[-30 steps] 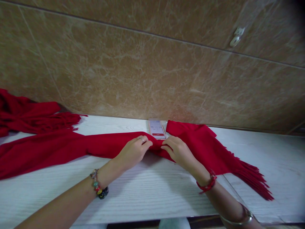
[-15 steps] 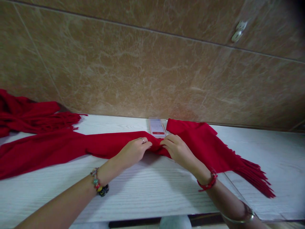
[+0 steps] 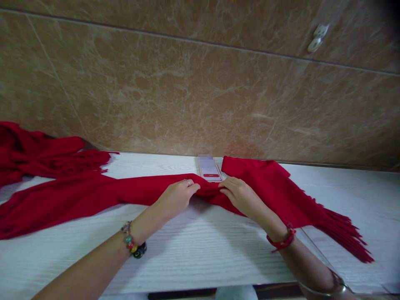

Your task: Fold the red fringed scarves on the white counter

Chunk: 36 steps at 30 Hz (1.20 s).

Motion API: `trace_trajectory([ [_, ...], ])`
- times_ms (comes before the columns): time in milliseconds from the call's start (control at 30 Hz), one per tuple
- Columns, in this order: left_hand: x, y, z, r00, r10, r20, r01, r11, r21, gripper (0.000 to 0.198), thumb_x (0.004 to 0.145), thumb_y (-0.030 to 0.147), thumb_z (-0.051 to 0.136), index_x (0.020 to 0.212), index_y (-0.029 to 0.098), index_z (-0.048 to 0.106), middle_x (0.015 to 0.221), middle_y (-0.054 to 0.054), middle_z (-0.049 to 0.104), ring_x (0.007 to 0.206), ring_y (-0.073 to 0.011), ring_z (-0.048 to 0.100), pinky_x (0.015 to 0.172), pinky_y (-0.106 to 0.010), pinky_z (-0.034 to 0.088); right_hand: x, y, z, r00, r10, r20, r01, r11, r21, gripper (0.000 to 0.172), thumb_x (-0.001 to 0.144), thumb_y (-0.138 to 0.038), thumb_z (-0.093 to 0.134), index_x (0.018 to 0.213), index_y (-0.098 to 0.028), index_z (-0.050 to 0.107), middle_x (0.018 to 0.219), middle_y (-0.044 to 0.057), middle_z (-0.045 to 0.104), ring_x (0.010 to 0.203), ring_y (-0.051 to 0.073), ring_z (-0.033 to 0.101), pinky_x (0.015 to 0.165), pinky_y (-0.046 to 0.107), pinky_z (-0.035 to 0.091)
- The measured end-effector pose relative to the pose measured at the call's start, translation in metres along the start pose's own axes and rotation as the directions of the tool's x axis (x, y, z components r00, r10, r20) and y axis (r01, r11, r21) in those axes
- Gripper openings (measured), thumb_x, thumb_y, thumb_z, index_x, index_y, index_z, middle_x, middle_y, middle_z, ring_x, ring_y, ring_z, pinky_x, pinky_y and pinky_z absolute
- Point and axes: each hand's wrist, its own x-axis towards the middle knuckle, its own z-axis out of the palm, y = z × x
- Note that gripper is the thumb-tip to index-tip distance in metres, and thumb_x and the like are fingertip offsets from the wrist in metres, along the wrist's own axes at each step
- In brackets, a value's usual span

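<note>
A long red scarf [image 3: 143, 189] stretches across the white table, gathered narrow in the middle. My left hand [image 3: 179, 195] pinches its near edge around the middle, fingertips partly hidden in the cloth. A short way to the right, my right hand [image 3: 239, 195] has its fingers closed on the same gathered stretch. Right of that hand the scarf spreads wider and ends in a twisted fringe. Just behind the scarf, between the two hands, lies a phone [image 3: 208, 164] with its screen lit.
A second heap of red fringed cloth [image 3: 43, 154] lies at the back left. The white wood-grain table [image 3: 175, 250] runs along a brown marbled wall [image 3: 175, 91]. A small pale fitting [image 3: 317, 38] is on the wall at upper right. A seam crosses the table at right.
My right hand has slid a little to the right along the scarf, widening the gap between the hands. My left hand keeps its pinch. The whole view has shifted slightly.
</note>
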Motion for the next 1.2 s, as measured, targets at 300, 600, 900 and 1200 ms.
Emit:
trace_trajectory([
  [300,-0.004,-0.017,-0.03,0.959,0.179,0.221,-0.097,0.937,-0.335,0.015,0.083,0.023,0.049,0.092,0.02,0.061,0.084,0.0,0.064,0.076,-0.0122,0.059,0.07,-0.021,0.043,-0.019,-0.023,-0.022,0.986,-0.138,0.09,0.147,0.985,-0.092,0.017,0.083,-0.014,0.046,0.076,-0.018,0.061,0.073,0.004,0.061,0.069,0.016,0.055,0.064,0.029,0.043],
  [600,0.039,-0.021,-0.005,0.987,0.155,0.034,-0.142,0.957,-0.252,0.023,0.087,0.016,0.039,0.094,0.016,0.061,0.099,-0.004,0.063,0.092,-0.0133,0.056,0.085,-0.025,0.04,-0.066,-0.05,0.0,0.961,-0.262,0.084,0.275,0.913,-0.3,0.023,0.085,-0.009,0.04,0.071,-0.016,0.057,0.065,0.003,0.055,0.059,0.016,0.046,0.055,0.03,0.032],
  [900,0.065,0.001,0.002,0.924,-0.108,0.368,0.079,0.993,0.093,0.021,0.074,0.035,0.061,0.084,0.017,0.064,0.077,-0.009,0.065,0.07,-0.023,0.062,0.056,-0.027,0.043,-0.071,-0.053,0.004,0.977,-0.189,0.096,0.208,0.944,-0.256,0.013,0.084,-0.011,0.047,0.076,-0.016,0.056,0.07,0.002,0.055,0.063,0.016,0.046,0.058,0.028,0.033],
  [1200,0.079,-0.004,0.01,0.978,-0.078,0.193,0.053,0.99,0.127,0.015,0.081,0.015,0.045,0.087,0.017,0.059,0.084,-0.007,0.064,0.074,-0.0176,0.061,0.057,-0.023,0.042,-0.07,-0.049,0.009,0.987,-0.143,0.074,0.152,0.98,-0.126,0.011,0.085,-0.016,0.047,0.081,-0.017,0.058,0.073,0.001,0.055,0.07,0.014,0.046,0.067,0.027,0.036],
])
